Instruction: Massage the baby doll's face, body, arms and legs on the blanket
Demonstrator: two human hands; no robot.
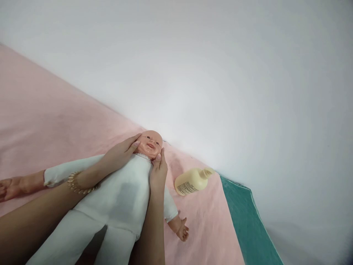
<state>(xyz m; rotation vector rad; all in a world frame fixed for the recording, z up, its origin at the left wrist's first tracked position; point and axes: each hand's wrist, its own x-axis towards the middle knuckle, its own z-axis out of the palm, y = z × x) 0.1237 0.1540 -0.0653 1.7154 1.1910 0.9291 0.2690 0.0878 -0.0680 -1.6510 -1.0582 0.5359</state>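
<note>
A baby doll (121,198) in a white suit lies on its back on a pink cloth (49,117), head toward the wall. My left hand (120,152), with a gold bracelet on its wrist, rests flat against the left side of the doll's head (150,143), fingers stretched. My right hand (158,171) lies along the doll's chest with its fingertips touching the right cheek. Both hands hold nothing.
A cream lotion bottle (193,181) with a pump lies on its side on the pink cloth, right of the doll. A teal surface (248,224) shows beyond the cloth's right edge. A white wall (220,73) rises right behind.
</note>
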